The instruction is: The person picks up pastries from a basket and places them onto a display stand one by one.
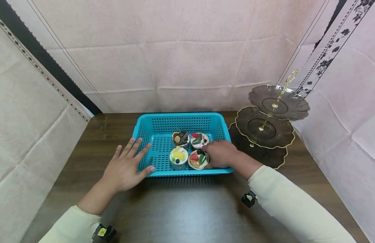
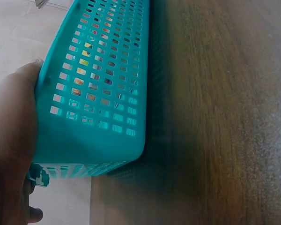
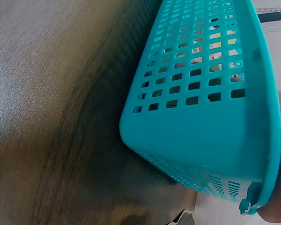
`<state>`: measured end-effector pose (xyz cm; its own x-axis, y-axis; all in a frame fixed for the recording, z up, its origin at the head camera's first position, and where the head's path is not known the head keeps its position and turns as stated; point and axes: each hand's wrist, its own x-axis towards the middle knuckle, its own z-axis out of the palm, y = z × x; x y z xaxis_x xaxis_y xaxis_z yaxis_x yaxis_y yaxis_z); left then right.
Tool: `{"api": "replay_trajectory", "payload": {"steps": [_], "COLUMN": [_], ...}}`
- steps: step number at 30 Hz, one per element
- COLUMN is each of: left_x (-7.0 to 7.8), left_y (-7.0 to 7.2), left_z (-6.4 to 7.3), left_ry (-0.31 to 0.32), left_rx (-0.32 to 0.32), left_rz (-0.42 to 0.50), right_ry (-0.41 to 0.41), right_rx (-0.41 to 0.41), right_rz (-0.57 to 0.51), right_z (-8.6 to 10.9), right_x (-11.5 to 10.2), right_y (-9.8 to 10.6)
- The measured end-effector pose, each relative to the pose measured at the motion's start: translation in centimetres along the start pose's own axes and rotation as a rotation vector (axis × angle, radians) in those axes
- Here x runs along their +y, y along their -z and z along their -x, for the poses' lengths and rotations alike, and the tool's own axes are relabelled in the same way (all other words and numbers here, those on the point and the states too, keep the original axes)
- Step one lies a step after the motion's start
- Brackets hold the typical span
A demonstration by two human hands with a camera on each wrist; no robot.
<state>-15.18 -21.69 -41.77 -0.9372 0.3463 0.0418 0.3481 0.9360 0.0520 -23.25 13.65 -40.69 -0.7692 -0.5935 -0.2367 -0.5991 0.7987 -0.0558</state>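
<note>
Inside a blue perforated plastic basket (image 1: 187, 173), several small cupcakes stand grouped toward the right. The front right cupcake (image 1: 197, 158) has red, green and dark toppings. My right hand (image 1: 221, 154) reaches over the basket's right side and grips this cupcake from its right, with the fingertips partly hidden. Beside it is a cupcake with yellow topping (image 1: 178, 156); behind are a brown-topped one (image 1: 180, 137) and another with red and green pieces (image 1: 199, 139). My left hand (image 1: 123, 170), fingers spread, rests on the basket's left rim. Both wrist views mostly show the basket's outer wall (image 2: 91, 136).
A three-tier dark scalloped stand (image 1: 265, 131) with gold edges and a gold handle stands right of the basket. Brown wood-grain table (image 1: 187, 209) lies underneath. Pale cloth (image 1: 175, 60) hangs behind and at both sides.
</note>
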Motion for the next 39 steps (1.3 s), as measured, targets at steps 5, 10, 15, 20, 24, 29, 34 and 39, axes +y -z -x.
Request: {"api": "replay_trajectory", "payload": {"steps": [5,10,15,20,24,29,34,39], "left_x": [0.0,0.1,0.1,0.2,0.2,0.2,0.0,0.0], "left_y": [0.0,0.0,-0.1,-0.2,-0.2,-0.2,-0.2,-0.1], "left_z": [0.0,-0.1,-0.1,-0.2,-0.2,-0.2,-0.1,-0.1], "left_ry": [0.000,0.002,0.003,0.000,-0.004,-0.001,-0.001,-0.001], "left_rx": [-0.001,-0.006,-0.007,-0.002,0.004,-0.001,0.002,0.003], "left_rz": [0.003,0.004,0.011,0.008,0.000,-0.007,-0.010,-0.002], "right_ry": [-0.036,-0.060,-0.054,-0.048,-0.042,-0.021,-0.010,-0.014], "right_rx": [0.000,0.005,0.019,0.034,0.057,0.111,0.214,0.307], "right_rz": [-0.031,-0.052,-0.087,-0.162,-0.257,-0.380,-0.454,-0.491], "right_z": [0.1,0.2,0.4,0.8,1.2,1.7,2.4,3.2], "right_x": [0.1,0.1,0.3,0.5,0.8,1.0,1.1,1.1], "right_y": [-0.1,-0.1,-0.1,0.2,0.6,1.0,1.7,3.0]}}
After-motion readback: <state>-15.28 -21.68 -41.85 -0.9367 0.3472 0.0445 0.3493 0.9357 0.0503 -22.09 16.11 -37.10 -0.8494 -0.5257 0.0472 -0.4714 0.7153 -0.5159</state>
